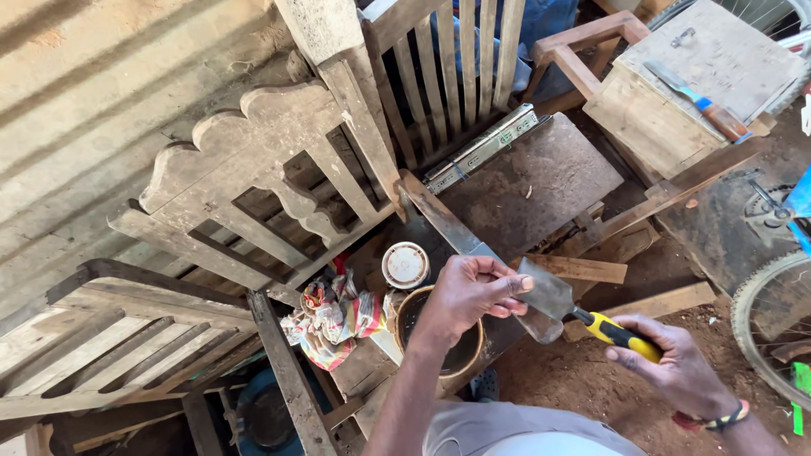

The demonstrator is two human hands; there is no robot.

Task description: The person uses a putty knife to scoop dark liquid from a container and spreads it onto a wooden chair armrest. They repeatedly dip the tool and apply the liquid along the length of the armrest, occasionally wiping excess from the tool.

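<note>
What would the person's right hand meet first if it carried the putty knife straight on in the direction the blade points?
The right hand points the putty knife up-left. First in that line are the left hand's fingers, already on the blade. Beyond them probably lies the round white lid, though depth is unclear.

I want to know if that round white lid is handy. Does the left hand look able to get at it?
Probably yes: the white lid lies uncovered just beyond the left hand, though its fingers now press the putty knife.

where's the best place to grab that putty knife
By its yellow handle, from the right, judging by its pose: the handle points that way with the right hand already on it, while the left hand pinches the flat metal blade, which looks too thin to grip firmly.
</note>
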